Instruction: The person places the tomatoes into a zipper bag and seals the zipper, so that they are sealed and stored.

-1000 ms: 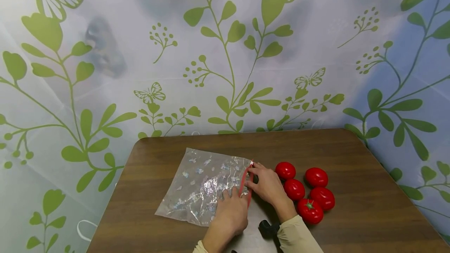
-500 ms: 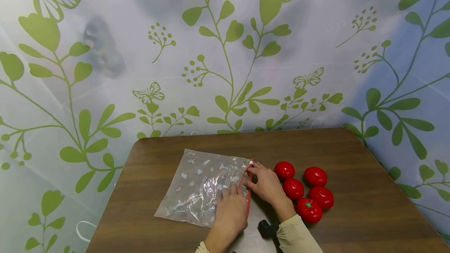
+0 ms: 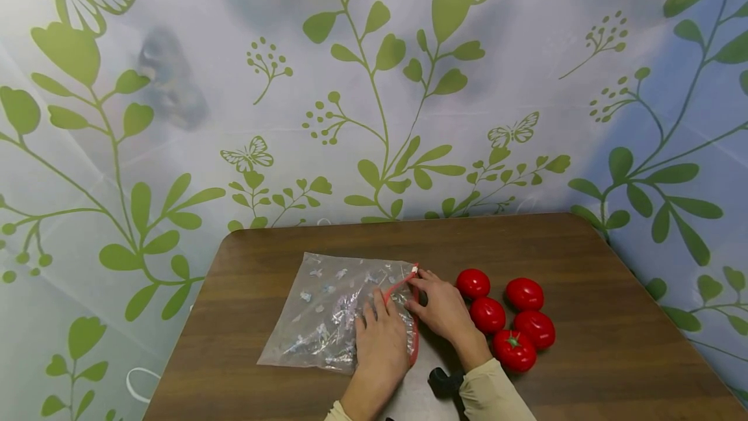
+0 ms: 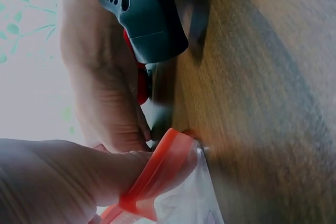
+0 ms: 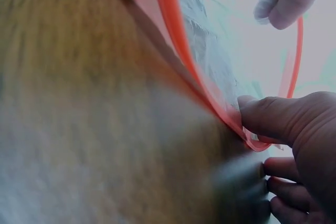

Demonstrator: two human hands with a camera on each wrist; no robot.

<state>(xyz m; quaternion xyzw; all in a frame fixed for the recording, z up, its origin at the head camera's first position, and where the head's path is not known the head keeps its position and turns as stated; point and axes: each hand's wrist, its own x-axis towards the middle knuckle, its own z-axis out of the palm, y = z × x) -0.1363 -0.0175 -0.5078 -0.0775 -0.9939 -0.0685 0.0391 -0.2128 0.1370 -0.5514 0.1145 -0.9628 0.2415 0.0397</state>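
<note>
A clear zip bag [image 3: 318,307] with small blue prints lies flat on the table, its red-edged mouth [image 3: 415,343] facing right. My left hand [image 3: 380,346] holds the near part of the mouth, fingers spread on the upper layer. In the left wrist view its thumb [image 4: 131,169] is inside the red rim. My right hand [image 3: 444,307] grips the rim near the far corner, beside a white slider [image 3: 415,269]; in the right wrist view its thumb [image 5: 268,119] presses the rim from inside. The red rim [image 5: 176,30] gapes into a loop between the hands.
Several shiny red tomatoes [image 3: 487,314] sit grouped just right of my right hand; one shows a green stem top [image 3: 513,340]. A black device [image 3: 445,382] is strapped at the right wrist. The wooden table [image 3: 234,291] meets a leaf-patterned curtain [image 3: 409,115] behind.
My left hand has slid slightly away from me, and the upper rim of the bag is pulled back to the left, so the mouth gapes wider. The right hand stays put.
</note>
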